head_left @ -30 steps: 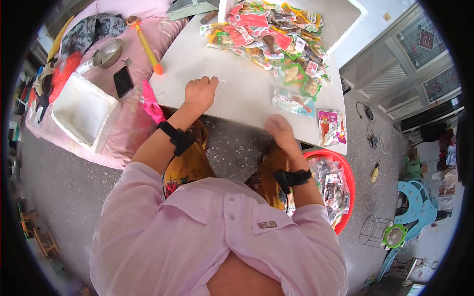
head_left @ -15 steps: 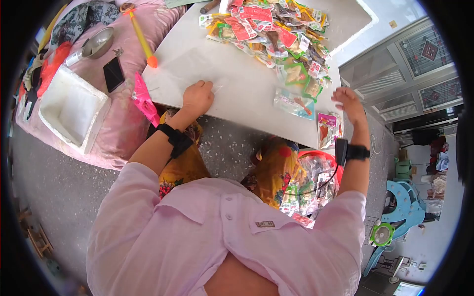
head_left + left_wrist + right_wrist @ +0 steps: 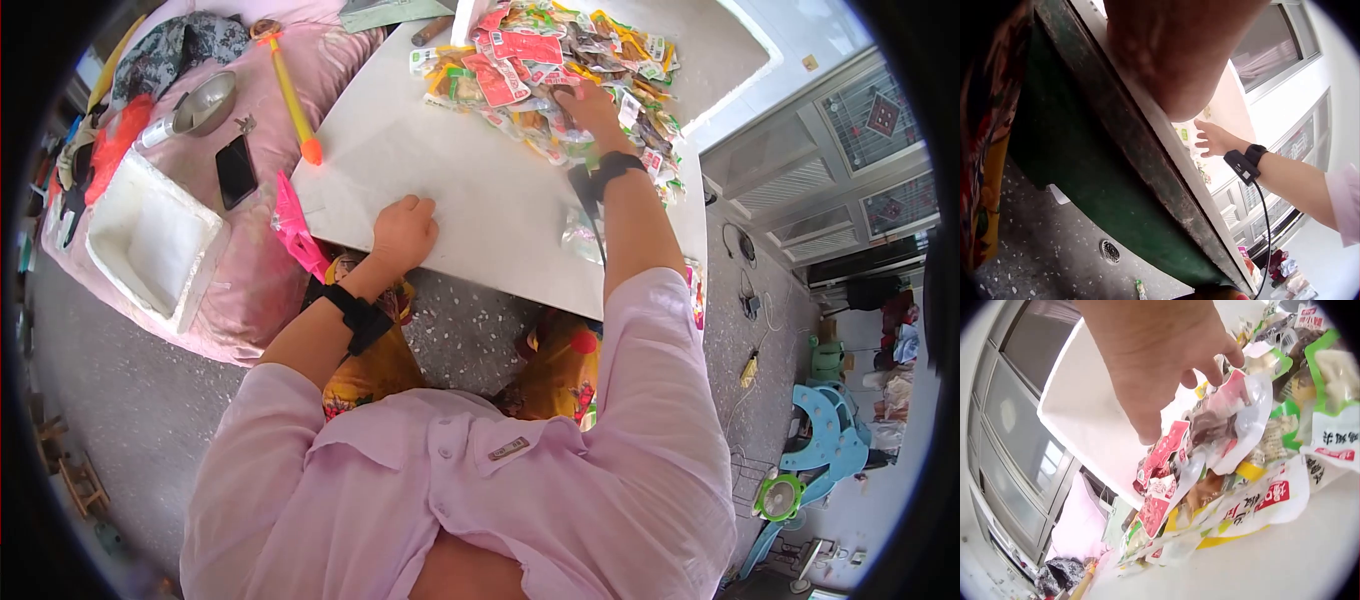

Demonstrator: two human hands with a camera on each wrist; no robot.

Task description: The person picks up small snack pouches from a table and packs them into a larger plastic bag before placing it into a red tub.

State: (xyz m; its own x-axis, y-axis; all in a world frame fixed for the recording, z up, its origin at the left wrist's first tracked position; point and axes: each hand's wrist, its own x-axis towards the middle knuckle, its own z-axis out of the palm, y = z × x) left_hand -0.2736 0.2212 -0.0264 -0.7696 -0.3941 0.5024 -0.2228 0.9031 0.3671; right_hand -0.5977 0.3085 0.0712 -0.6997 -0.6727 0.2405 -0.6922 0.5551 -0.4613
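On the near left part of the white table (image 3: pixel 350 150), the left hand (image 3: pixel 405 232) rests with its fingers bent; the left wrist view (image 3: pixel 1166 62) shows only its blurred heel at the table edge. The right hand (image 3: pixel 592 112) is over the pile of sealed food packets (image 3: pixel 500 80). Seen from the right wrist, that hand (image 3: pixel 1166 369) has its thumb and fingers spread above a red-and-clear packet (image 3: pixel 1225 403), with nothing plainly gripped. A clear packet (image 3: pixel 580 235) lies below the right forearm.
A white foam box (image 3: pixel 155 240), a phone (image 3: pixel 237 172), a metal pan (image 3: pixel 208 103) and a yellow stick (image 3: pixel 290 95) lie on the pink bedding at left. A pink bag (image 3: pixel 296 230) hangs by the table corner. Another foam box (image 3: pixel 1085 394) stands behind the packets.
The right hand has moved from near the table's front edge, out to the right, then forward over the packet pile. The left hand has stayed nearly in place.
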